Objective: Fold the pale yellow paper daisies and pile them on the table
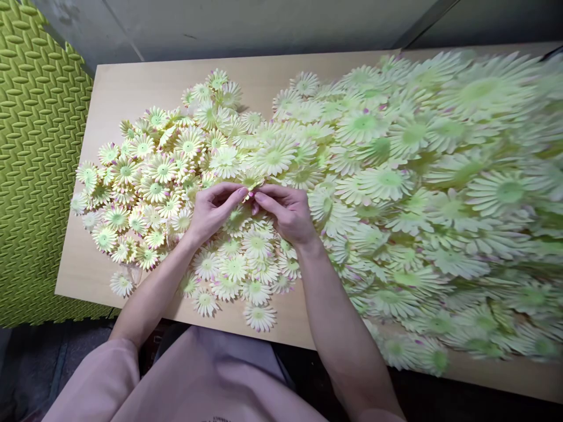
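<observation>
1. A left hand (210, 215) is pinching a small flower piece (249, 195) between thumb and index finger, with almost no gap showing between the tips.
2. A right hand (291, 215) is meeting it from the other side, also pinching, its thumb facing the left one; what its lower fingers are doing I cannot fully tell.
3. The piece, yellowish with a pink edge, is sitting between these 2 hands, above loose flower heads (257, 243) near the middle of the tabletop (153, 82).
4. Good handling is probably needing light, even pressure from both sides, since thin petals are likely creasing under hard squeezing.
</observation>
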Motion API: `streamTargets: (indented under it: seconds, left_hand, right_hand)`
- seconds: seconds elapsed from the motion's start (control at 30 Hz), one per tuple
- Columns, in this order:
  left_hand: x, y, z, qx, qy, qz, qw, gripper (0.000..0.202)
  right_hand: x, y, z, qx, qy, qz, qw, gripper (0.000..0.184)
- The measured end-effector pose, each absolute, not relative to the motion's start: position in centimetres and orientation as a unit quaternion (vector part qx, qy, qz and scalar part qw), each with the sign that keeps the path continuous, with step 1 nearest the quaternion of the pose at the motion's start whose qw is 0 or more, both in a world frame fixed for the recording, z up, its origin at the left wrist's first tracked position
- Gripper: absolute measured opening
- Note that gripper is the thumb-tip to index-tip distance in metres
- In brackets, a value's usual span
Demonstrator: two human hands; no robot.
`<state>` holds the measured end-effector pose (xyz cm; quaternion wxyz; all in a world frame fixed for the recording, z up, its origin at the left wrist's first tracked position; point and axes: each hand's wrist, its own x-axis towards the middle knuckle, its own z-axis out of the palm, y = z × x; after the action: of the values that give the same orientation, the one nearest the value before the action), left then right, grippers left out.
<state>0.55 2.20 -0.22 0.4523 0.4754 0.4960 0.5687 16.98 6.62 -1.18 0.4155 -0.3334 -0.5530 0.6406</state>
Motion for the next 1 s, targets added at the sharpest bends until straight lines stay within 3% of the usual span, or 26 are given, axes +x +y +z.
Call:
streamTargets:
  seconds: [1.0]
  left_hand:
    - [0.44,2.37,-0.16,0.484,0.5,0.567,0.44,0.017]
  right_hand:
    - [17.08,6.72,-1.42,-0.312,-0.555,0.646,0.422,0.01]
